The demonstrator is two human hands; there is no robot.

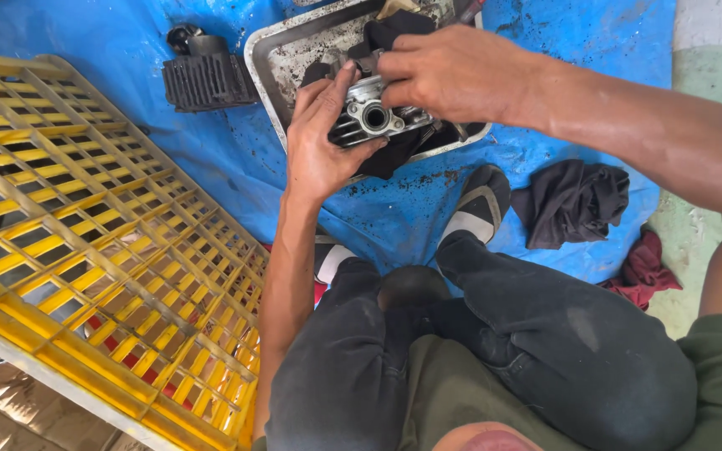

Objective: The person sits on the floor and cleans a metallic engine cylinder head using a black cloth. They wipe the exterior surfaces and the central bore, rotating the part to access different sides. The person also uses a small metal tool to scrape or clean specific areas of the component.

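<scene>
Two hands, left hand (321,142), right hand (453,73), engine part (373,117), metal tray (294,50)

Both hands closed in together at the top of the view

The left hand (321,138) came up on a near-vertical forearm, palm turned inward, thumb stretched up and fingers curled round from the left side. The right hand (453,73) reached in from the right on a long, bare forearm, knuckles up, fingers bent down and pressing from above. The fingertips of both hands nearly met. Both knees were bent in a crouch below
</scene>
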